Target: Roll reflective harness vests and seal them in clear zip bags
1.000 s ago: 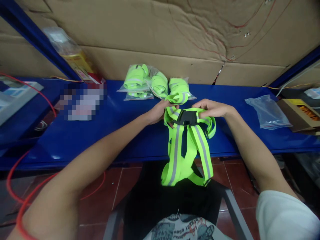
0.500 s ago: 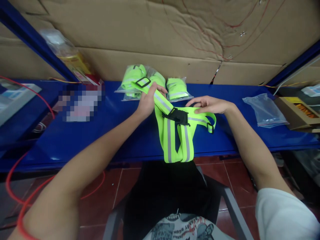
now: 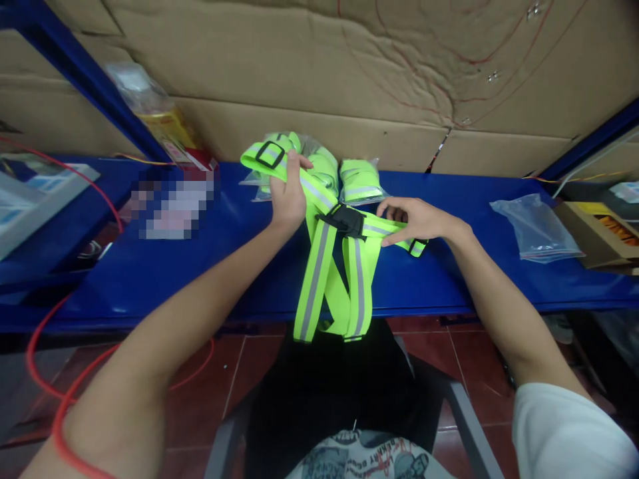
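Note:
A neon-yellow reflective harness (image 3: 313,286) with grey stripes stretches between my hands. Its black joining piece (image 3: 348,221) sits in the middle, and several straps hang from it over the table's front edge. My left hand (image 3: 290,196) is closed round the upper left strap, just below a black slide buckle (image 3: 270,154). On the other side my right hand (image 3: 412,218) has thumb and fingers curled about the right strap, close to a smaller black buckle (image 3: 418,247). Behind the harness stand clear bags (image 3: 360,179) of folded neon straps, partly covered by my left hand.
The blue table (image 3: 224,266) ends close to my lap. At the right lie an empty clear zip bag (image 3: 539,229) and an open cardboard box (image 3: 599,233). A bagged bottle (image 3: 150,100) stands back left. A red hose (image 3: 37,352) loops at the left, near my arm.
The harness straps have spread apart and hang lower over the edge. My left hand has drawn its strap leftward, and my right hand has closed in on the right strap. The view has shifted slightly.

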